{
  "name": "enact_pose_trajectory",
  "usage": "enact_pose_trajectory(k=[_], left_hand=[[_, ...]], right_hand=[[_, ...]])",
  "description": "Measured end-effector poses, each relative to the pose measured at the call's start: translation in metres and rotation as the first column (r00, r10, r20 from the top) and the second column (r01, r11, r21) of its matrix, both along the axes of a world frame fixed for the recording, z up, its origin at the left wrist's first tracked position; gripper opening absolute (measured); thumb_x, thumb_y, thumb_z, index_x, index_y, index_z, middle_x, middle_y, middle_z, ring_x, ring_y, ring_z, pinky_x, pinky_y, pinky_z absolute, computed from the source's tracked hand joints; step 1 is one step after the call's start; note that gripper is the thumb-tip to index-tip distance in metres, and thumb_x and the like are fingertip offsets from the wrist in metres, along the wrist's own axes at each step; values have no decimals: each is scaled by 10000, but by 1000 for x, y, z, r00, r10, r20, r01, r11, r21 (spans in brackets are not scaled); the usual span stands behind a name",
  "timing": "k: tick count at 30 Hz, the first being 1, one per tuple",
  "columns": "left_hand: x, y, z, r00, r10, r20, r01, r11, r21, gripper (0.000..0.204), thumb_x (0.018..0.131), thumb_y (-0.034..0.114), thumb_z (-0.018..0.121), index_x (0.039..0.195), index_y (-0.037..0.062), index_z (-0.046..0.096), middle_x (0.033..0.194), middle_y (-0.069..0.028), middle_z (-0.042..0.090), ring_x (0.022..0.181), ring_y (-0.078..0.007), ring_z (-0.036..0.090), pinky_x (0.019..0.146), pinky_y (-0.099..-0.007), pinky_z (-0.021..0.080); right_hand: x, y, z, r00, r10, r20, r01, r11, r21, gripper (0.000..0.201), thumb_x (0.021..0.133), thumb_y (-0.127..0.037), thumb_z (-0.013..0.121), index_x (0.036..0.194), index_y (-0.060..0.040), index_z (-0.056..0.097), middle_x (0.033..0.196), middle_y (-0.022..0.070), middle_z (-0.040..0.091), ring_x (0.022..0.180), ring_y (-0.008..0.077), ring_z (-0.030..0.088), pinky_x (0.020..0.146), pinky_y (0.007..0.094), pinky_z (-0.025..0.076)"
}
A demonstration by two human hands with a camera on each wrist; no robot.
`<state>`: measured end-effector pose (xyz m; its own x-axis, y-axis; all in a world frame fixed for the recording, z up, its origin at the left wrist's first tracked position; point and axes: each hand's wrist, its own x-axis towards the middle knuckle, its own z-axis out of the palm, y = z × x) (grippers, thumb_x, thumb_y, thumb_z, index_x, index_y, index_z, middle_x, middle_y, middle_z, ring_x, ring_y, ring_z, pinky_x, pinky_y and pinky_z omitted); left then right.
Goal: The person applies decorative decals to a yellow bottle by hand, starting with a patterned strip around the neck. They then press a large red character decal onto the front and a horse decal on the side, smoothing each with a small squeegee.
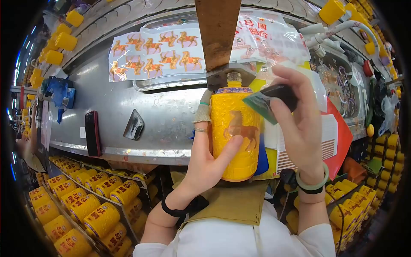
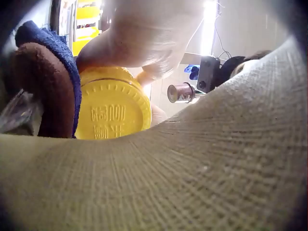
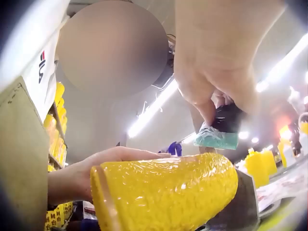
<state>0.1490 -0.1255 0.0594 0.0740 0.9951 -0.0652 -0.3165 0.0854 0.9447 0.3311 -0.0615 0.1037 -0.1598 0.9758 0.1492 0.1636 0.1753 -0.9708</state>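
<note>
A yellow embossed bottle (image 1: 223, 112) lies with its clear glass neck pointing away, a brown horse decal (image 1: 243, 128) on its upper face. My left hand (image 1: 203, 167) grips its side, thumb on the decal; one left finger wears a cloth finger cover (image 1: 203, 112). In the left wrist view the bottle's base (image 2: 113, 110) shows raised characters. Between thumb and fingers, my right hand (image 1: 302, 132) pinches a flat scraper with a green edge (image 1: 262, 108) and a dark upper part, over the bottle's right shoulder. In the right wrist view the scraper (image 3: 219, 139) hangs above the bottle (image 3: 163, 187).
A sheet of horse decals (image 1: 155, 53) lies at the back left, over a metal tray (image 1: 147, 85). A phone (image 1: 92, 132) and a dark blade-shaped piece (image 1: 134, 125) rest on the metal table. An upright brown post (image 1: 217, 34) stands behind the bottle. Boxed yellow bottles (image 1: 102, 218) fill both near sides.
</note>
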Motion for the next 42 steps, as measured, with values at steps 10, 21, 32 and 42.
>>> enact_pose_trajectory(k=[10,21,32,42], left_hand=[[-4,-7,-8,999,-10,36,11,1000,-13,942,971,167,696,1662,3,76,1628,-168,292,1491,-272,352,1227,-438,307],[-12,-32,-43,721,200,-664,85,924,372,1272,609,431,1028,1577,-33,344,1522,-187,299,1427,-365,387,1159,-446,402],[-24,-33,-19,686,164,-709,154,919,362,1007,674,203,995,1519,-23,497,1546,-202,430,1394,-342,511,1136,-421,444],[-21,-26,-1,700,10,-715,219,949,227,850,722,115,937,1489,106,571,1600,-270,290,1414,-413,489,1144,-466,480]], right_hand=[[1,23,25,802,-210,559,-311,652,692,301,785,-30,761,1082,-81,762,1069,36,759,883,246,646,776,360,506],[25,-49,-17,954,-264,140,221,939,265,303,945,18,708,1236,9,622,1016,103,697,862,142,660,761,260,528],[-12,-50,-9,975,-82,206,56,990,130,346,947,28,635,1290,4,602,1101,91,647,1021,170,646,924,309,511],[21,-52,-38,874,-402,274,399,914,71,412,976,-24,662,1380,-23,582,968,101,656,853,175,635,790,318,518]])
